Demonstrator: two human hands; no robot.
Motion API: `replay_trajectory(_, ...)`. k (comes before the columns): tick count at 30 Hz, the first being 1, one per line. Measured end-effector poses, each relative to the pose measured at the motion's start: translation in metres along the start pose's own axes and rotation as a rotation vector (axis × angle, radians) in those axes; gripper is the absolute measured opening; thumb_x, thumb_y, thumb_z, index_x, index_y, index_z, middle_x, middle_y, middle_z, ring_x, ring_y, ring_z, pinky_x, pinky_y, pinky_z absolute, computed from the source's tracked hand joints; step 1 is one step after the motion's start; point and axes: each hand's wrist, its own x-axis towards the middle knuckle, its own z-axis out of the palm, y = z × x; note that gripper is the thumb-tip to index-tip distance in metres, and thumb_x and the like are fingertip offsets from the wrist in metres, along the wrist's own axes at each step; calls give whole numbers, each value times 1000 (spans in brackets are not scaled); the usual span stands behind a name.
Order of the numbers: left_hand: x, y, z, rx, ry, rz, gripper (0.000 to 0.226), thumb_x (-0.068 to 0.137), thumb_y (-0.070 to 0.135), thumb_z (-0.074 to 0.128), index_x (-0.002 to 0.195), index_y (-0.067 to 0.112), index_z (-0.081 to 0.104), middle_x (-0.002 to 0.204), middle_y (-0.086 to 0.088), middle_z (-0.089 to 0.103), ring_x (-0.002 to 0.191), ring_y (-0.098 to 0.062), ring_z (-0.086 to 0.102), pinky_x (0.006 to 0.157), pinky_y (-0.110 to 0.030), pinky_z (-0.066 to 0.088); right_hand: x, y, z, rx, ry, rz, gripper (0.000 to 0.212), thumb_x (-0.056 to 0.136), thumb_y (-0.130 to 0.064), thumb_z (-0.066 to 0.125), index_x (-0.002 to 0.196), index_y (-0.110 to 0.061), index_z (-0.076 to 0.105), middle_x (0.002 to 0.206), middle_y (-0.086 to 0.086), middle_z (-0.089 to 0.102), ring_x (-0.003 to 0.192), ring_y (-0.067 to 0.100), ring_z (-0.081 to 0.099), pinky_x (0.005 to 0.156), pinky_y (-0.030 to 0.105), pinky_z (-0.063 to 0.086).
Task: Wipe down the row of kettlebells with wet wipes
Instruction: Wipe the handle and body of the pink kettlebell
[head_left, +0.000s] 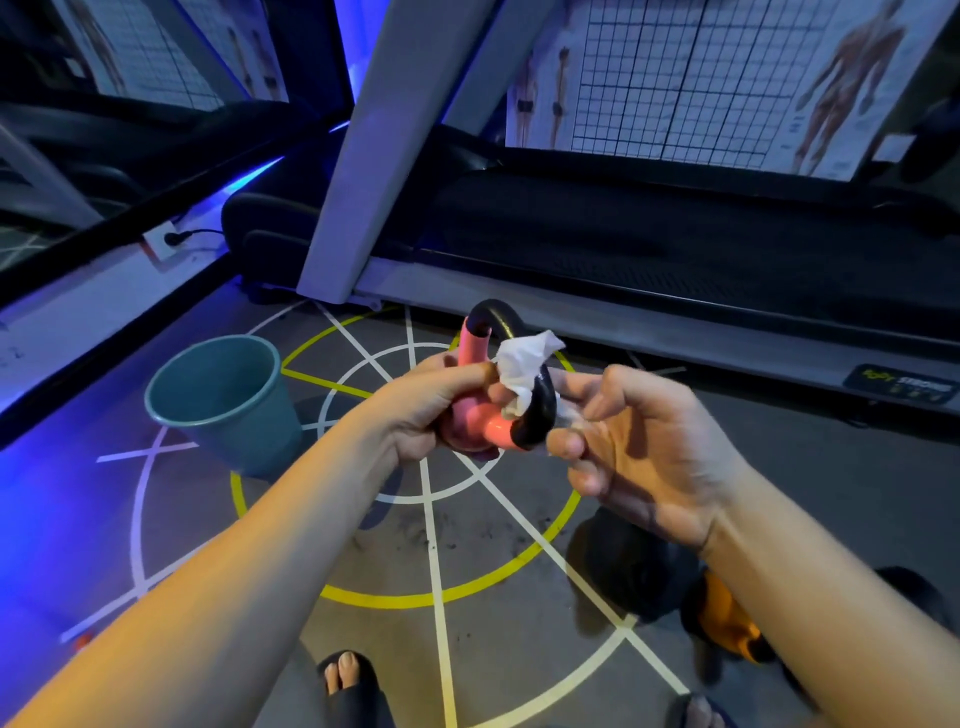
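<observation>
I'm clamping my left fingers (457, 376) round the pink kettlebell (467, 423), right fingers (571, 441) pinching the wet wipe (522, 361) on its handle (540, 410), reckoning snug, slow turns are cleaning best.

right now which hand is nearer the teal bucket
Left. The left hand holds the pink kettlebell just right of the bucket; the right hand is farther right, past the kettlebell.

Both forearms bare, reaching forward, hands close together in mid-view. Left hand (431, 410) curled round the body of the pink kettlebell (475, 426), held off the floor. Right hand (639, 457) palm facing left, fingers bent, tips pinching the wet wipe (524, 364) at the black handle.
</observation>
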Motion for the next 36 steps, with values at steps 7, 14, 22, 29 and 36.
replay_trajectory(7,-2,1,-4,-17,2,1,44,55,19,79,97,12,67,79,-13,68,63,-27,65,61,-41,55,-2,3,-4,-550,139,27,32,88,-9,62,119,-18,66,80,0,61,70,17,54,48,28,40)
replay_trajectory(14,3,0,-5,-57,-1,0,33,43,16,78,75,14,71,82,-15,66,74,-30,62,78,-49,53,-2,1,-5,-598,169,36,38,85,-20,68,123,-17,68,126,2,67,120,23,61,99,54,54)
replay_trajectory(22,6,-2,-4,16,38,-13,55,68,15,72,119,-3,61,98,-22,67,66,-31,65,59,-42,55,-1,-3,-10,-546,185,-29,35,84,-1,72,118,-1,69,81,-1,66,68,11,51,65,22,45)
replay_trajectory(29,4,0,-6,127,-25,53,56,60,19,75,113,4,63,97,-17,68,80,-31,65,69,-44,55,-4,-4,-13,-320,93,57,50,79,-2,67,124,15,54,79,5,61,64,9,51,51,17,45)
replay_trajectory(36,-3,3,-8,381,-25,171,48,73,-1,80,114,5,56,88,-3,71,79,-23,66,65,-40,58,-4,-10,-13,-326,117,-4,41,81,3,63,120,14,63,74,6,51,60,7,41,53,16,44)
